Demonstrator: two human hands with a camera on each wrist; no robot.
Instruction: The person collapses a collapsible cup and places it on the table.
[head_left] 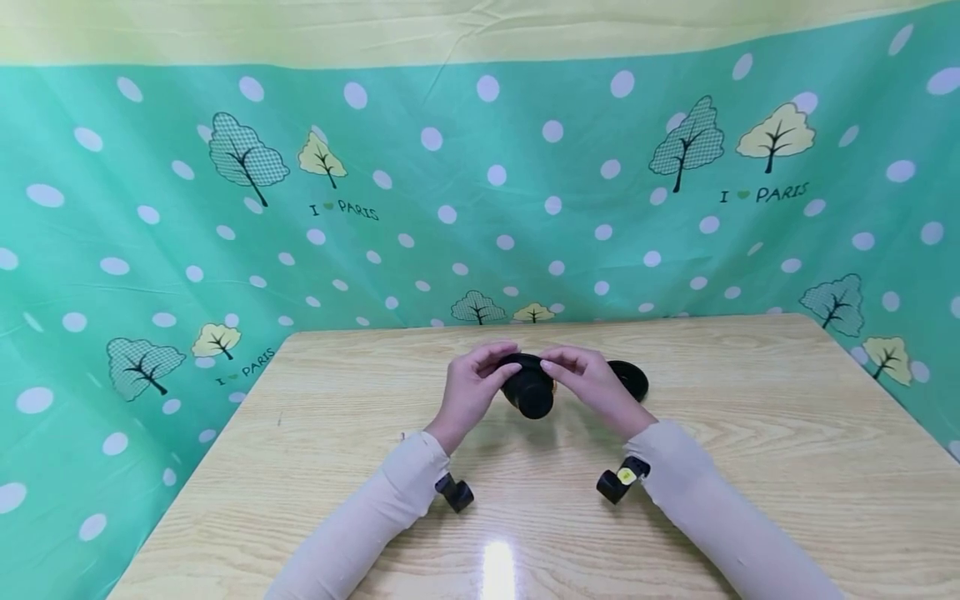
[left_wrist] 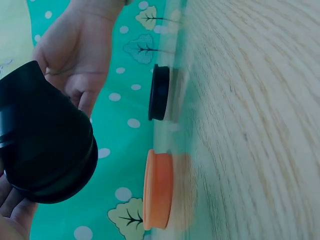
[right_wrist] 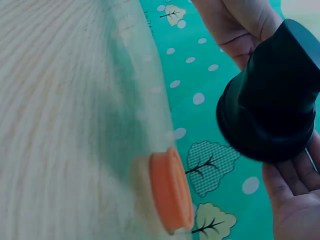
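Observation:
My two hands hold a black stepped piece [head_left: 534, 397] between them above the table, its narrower end toward me. It has a wide flared rim and a narrower, slanted tube-like body [right_wrist: 280, 95]. With thumb and fingers my left hand [head_left: 469, 390] pinches the rim's left side. Opposite it, my right hand [head_left: 589, 382] grips the right side of the rim, thumb on top. Beneath the piece an orange flanged ring or lid [left_wrist: 161, 190] stands on the table, mostly hidden behind the black piece in the head view. A black round lid-like piece [head_left: 632, 380] lies beyond my right hand.
The pale wood-grain table [head_left: 337, 417] runs up to a green dotted cloth [head_left: 420, 275] hanging behind it. Black camera mounts [head_left: 613, 487] jut out from both wrists just above the tabletop.

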